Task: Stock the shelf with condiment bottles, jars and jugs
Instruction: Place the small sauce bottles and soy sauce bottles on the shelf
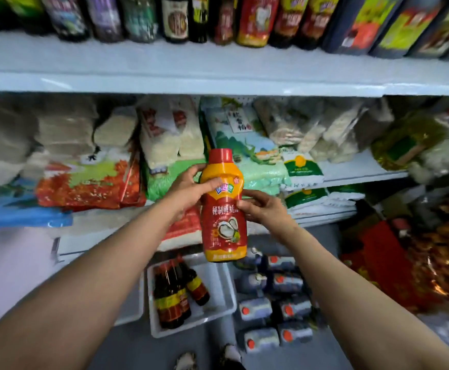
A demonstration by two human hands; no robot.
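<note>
A red and yellow sauce bottle [223, 209] with a red cap is held upright in front of the shelves. My left hand [188, 189] wraps its upper yellow part from the left. My right hand [264, 206] holds its middle from the right. Above, the white top shelf [218, 73] carries a row of dark condiment bottles [175, 20] and jugs [394, 28]. On the floor, a white bin [218, 284] holds several dark bottles [175, 292] with yellow labels. Beside it lie several dark jugs [276, 308] with orange caps.
The middle shelf [351, 169] is packed with bags of rice and grains [247, 153]. Red and gold packages [404, 260] are stacked at the lower right. My shoes [207, 359] show at the bottom on the grey floor.
</note>
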